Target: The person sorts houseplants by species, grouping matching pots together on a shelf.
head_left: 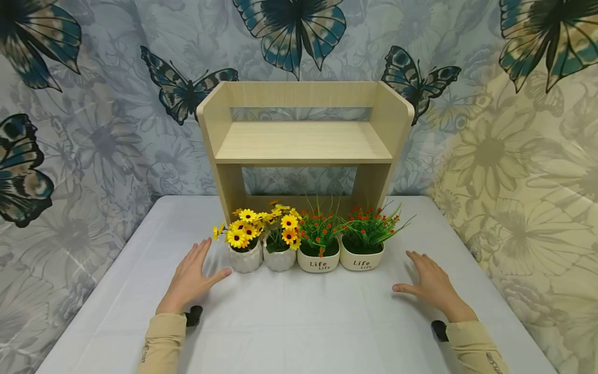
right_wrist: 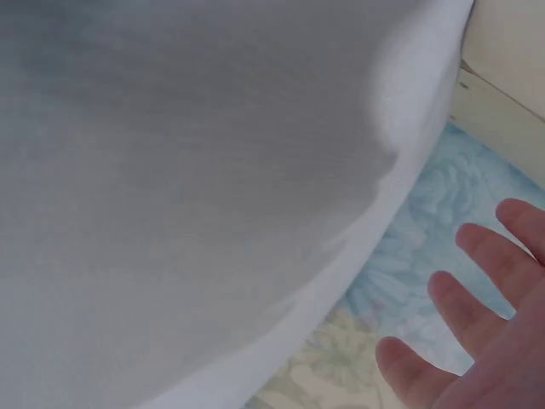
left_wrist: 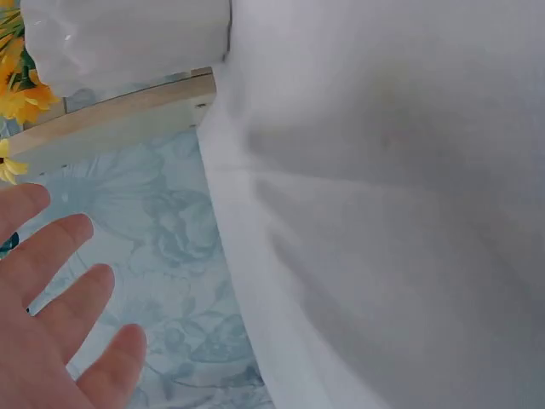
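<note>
Two white pots with yellow flowers stand side by side, the left flower pot (head_left: 245,258) and its neighbour (head_left: 279,256). To their right are two cream "Life" pots with red-flowered grass, one (head_left: 318,261) in the middle and one (head_left: 362,258) at the row's right end. My left hand (head_left: 192,276) is just left of the row, fingers spread, holding nothing; the left wrist view shows the nearest white pot (left_wrist: 128,38) above its fingers. Off the row's right end, my right hand (head_left: 431,283) is likewise spread and holds nothing, apart from the cream pot (right_wrist: 511,51).
Behind the pots stands a light wooden two-tier shelf (head_left: 303,143) with a back rail. A white cloth (head_left: 303,322) covers the table. Butterfly-patterned fabric (head_left: 103,145) hangs around the back and sides.
</note>
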A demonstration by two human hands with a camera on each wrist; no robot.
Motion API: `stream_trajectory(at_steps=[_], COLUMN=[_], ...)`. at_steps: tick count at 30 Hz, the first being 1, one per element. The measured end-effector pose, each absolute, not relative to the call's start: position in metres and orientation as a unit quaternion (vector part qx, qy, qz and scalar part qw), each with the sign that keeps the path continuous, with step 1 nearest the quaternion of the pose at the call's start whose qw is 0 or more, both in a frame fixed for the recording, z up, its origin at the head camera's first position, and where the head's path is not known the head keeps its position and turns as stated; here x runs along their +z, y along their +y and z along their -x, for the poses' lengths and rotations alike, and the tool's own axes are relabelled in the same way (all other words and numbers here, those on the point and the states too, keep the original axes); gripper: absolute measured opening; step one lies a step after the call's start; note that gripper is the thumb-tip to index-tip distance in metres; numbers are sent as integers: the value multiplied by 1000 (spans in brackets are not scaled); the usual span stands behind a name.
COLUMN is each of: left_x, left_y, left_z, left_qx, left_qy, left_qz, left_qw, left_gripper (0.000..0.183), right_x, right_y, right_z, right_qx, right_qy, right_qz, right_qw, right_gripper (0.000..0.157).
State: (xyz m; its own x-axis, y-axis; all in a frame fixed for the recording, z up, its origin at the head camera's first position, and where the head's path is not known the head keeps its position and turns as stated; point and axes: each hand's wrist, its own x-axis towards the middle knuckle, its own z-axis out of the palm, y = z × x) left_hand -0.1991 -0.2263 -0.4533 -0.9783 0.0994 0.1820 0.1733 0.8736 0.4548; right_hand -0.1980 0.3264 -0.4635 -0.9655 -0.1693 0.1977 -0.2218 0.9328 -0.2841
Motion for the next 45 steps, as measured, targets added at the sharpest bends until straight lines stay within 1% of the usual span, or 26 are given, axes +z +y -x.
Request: stream_trajectory(at_steps=[3,11,18,26,36,40,45], left_x=[-453,-452,-444,-432,-414,-408,-403], left_y=[-226,-228,-233,-231,-224,-221,-217], left_z=[199,197,198,202,208,211,214], left_qx=[-274,-329,-336,-340,-344,-350,-351], left_qy=[-957,-943,-940,-936,-934,-930,-928], left_qz=[62,39,39,61,76,84,87], left_qw=[74,45,46,63,65,76,84], left_gripper=[93,85,86,81,77,73,69], right_x=[-462,-461,-456,-453,-448,-446,-445], right_y=[326,319,307,297,292,291,288], right_z=[199,200,205,211,216,217,218], right_qx=[163,204,228,249,291,306,337], right_qy=[-978,-969,-963,-957,-947,-942,-935], right_qz=[-101,-117,-120,-127,-133,-132,-112], right_qw=[85,80,79,74,41,34,1], right_gripper=[103,101,100,100,104,100,95])
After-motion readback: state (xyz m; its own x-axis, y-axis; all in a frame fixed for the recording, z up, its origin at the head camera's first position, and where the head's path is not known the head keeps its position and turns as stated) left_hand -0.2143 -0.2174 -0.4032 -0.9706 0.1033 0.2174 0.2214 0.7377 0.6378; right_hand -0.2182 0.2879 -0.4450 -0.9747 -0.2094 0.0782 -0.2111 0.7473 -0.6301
